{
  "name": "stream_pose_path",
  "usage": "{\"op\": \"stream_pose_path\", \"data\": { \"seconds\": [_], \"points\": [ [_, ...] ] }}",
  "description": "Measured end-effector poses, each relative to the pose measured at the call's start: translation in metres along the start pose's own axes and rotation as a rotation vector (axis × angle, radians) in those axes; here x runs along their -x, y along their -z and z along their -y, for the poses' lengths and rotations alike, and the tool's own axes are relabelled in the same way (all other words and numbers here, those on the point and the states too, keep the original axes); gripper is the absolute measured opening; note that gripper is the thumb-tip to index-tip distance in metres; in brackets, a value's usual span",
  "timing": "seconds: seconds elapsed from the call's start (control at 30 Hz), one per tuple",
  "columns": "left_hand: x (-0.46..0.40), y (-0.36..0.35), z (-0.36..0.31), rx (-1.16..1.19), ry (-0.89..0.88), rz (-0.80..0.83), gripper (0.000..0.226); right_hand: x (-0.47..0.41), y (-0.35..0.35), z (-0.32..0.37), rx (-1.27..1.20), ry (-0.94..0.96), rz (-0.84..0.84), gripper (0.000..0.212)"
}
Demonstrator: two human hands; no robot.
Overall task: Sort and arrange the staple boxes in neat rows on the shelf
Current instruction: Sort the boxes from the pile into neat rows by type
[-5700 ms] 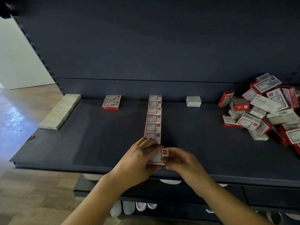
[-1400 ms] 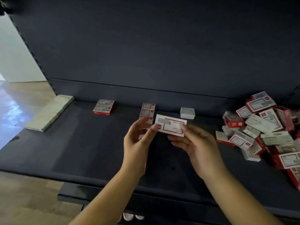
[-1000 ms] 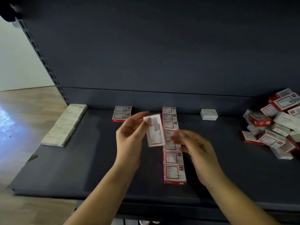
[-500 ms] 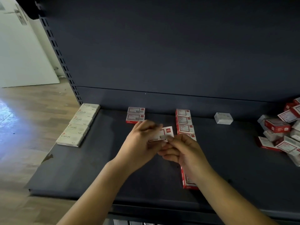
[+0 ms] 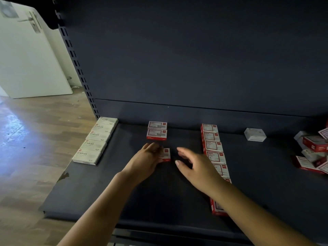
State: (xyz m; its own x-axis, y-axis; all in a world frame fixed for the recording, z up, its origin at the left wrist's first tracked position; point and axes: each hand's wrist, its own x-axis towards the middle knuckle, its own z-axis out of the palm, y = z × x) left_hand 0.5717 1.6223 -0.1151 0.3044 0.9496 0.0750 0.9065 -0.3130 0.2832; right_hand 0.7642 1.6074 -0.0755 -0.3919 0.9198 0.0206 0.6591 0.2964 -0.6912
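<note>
Left hand [image 5: 148, 161] is lying low on the dark shelf [image 5: 159, 197], covering most of a red & white staple box [image 5: 166, 154]; fingers are bending over the box's left part, touching it, but can't tell if they're really gripping it. That box is sitting on the shelf just in front of 2 red boxes [image 5: 157, 130], lining up w/ them, w/ a small gap. Right hand [image 5: 196, 166] is hovering just right of the box, fingers spread & loose, holding nothing, not touching the box. Behind the right arm a long red row [image 5: 212, 144] is running front to back. Far left, a white row [image 5: 95, 139] marked STAPLES is sitting by the shelf edge. One small white box [image 5: 255, 134] is sitting alone near the back. A messy pile [image 5: 313, 151] of boxes is lying at the far right. A wood floor [image 5: 35, 139] is showing on the left.
</note>
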Motion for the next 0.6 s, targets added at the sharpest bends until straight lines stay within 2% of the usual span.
{"op": "stream_pose_path", "data": {
  "seconds": [0.17,0.33,0.6],
  "points": [
    [-0.006,-0.004,0.006,0.084,0.065,-0.112,0.042,0.0,-0.002,-0.004,0.006,0.025,-0.022,0.046],
    [-0.022,0.002,0.016,0.029,0.111,-0.056,0.042,-0.001,-0.003,-0.006,-0.014,0.028,-0.039,0.044],
    [-0.024,0.006,0.023,0.131,0.087,-0.08,0.04,0.002,-0.005,-0.011,-0.059,0.003,-0.021,0.043]
  ]
}}
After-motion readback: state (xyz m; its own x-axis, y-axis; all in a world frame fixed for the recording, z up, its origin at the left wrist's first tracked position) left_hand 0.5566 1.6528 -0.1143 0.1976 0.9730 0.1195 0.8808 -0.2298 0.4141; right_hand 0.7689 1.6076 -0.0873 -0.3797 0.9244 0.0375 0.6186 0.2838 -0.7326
